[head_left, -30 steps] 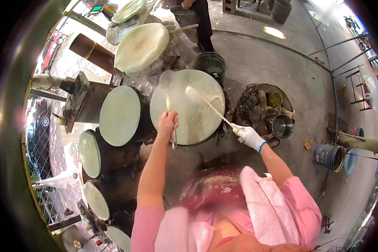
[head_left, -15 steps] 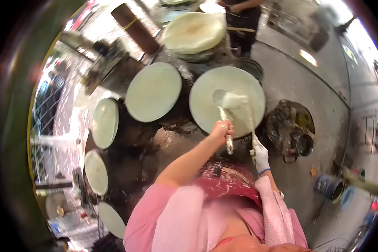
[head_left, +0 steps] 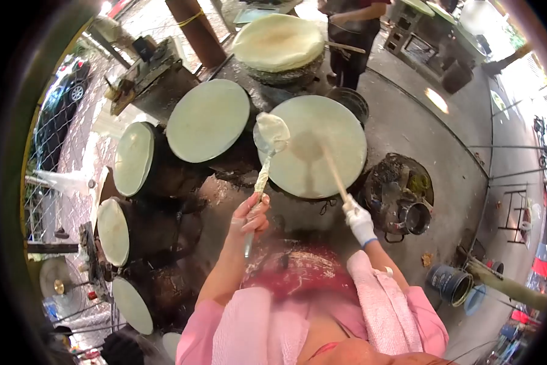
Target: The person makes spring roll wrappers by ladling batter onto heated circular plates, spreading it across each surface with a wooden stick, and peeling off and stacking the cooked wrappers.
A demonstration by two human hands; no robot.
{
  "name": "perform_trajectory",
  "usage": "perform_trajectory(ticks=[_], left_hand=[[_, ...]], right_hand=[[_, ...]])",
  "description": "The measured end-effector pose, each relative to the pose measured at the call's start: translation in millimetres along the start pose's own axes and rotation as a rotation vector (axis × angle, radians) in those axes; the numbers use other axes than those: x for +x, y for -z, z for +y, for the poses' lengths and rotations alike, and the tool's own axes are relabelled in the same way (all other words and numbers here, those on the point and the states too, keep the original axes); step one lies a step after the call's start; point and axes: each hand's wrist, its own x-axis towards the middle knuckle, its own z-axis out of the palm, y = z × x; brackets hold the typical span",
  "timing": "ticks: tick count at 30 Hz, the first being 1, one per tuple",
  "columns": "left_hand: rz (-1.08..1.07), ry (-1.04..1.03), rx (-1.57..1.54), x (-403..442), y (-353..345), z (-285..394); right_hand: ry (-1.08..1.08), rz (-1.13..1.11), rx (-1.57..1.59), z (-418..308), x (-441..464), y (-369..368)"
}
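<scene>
So the big disc [head_left: 343,125] looks pretty far along: pale coating reaches right around to its rim, with a dark patch mid-disc that could just be shadow. The hands are apart: the left hand [head_left: 249,216] grips a ladle [head_left: 264,173] whose white-smeared bowl is over the disc's left edge, and the gloved right hand [head_left: 360,224] is wrapped round a stick [head_left: 336,173] angled over its middle. Can't tell if the stick touches. More pale discs [head_left: 209,120] sit left of it, seemingly covered too. No peeled-off sheet near it that I'd swear to, so lifting looks undone.

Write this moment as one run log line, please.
left hand: bare, gripping ladle | ladle bowl: pale coating | right hand: white glove, gripping stick | stick: over round pale surface, contact unclear
</scene>
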Motion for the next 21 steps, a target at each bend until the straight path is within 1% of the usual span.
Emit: perform_trajectory(ticks=[2,3,4,5,6,7,8,9,10,11,12,13,14,15,16,17,18,19,20,21], left_hand=[[0.051,-0.050,-0.275,-19,-32,15],[0.092,-0.083,-0.245,-31,-33,21],[0.134,-0.127,-0.214,-45,-34,28],[0.166,-0.168,-0.229,-60,-31,35],[0.202,-0.208,-0.247,-76,-26,41],[0.268,-0.225,-0.202,-93,-23,52],[0.288,-0.249,-0.163,-111,-13,64],[0.309,-0.272,-0.159,-128,-7,79],[0.330,-0.285,-0.161,-146,1,95],[0.391,-0.313,-0.083,-165,7,113],[0.448,-0.335,-0.004,-184,11,134],[0.518,-0.347,0.080,-202,17,155],[0.578,-0.361,0.203,-222,26,178],[0.568,-0.363,0.225,-238,37,204],[0.566,-0.351,0.239,-258,48,227],[0.582,-0.349,0.265,-275,58,250],[0.639,-0.345,0.311,-289,59,273],[0.651,-0.348,0.314,-303,63,295],[0.666,-0.351,0.315,-315,66,315],[0.710,-0.337,0.337,-326,64,334]], right_hand=[[0.066,-0.283,-0.060,-6,-23,-5],[0.156,-0.219,-0.292,-15,-31,-3],[0.276,-0.117,-0.222,6,-20,-2],[0.281,0.058,-0.130,-11,-27,-4],[0.136,0.061,0.052,5,-15,-7],[-0.004,0.090,0.240,22,-2,-9],[0.049,0.025,0.308,12,-9,-26],[0.063,-0.063,0.215,7,-9,-50],[0.072,-0.141,0.117,-9,-14,-78],[0.090,-0.217,0.120,-26,-18,-111],[0.053,-0.225,0.201,-61,-26,-151],[-0.002,-0.254,0.122,-107,-30,-183],[0.259,-0.299,0.124,-117,-12,-229],[0.467,-0.312,0.229,-146,-6,-281],[0.465,-0.346,0.070,-182,-3,-322],[0.449,-0.253,-0.256,-219,-4,-363],[0.474,-0.231,-0.336,-240,7,-412],[0.436,-0.211,-0.419,-279,2,-453],[0.554,-0.182,-0.424,-286,22,-502],[0.515,-0.137,-0.603,-319,19,-538]])
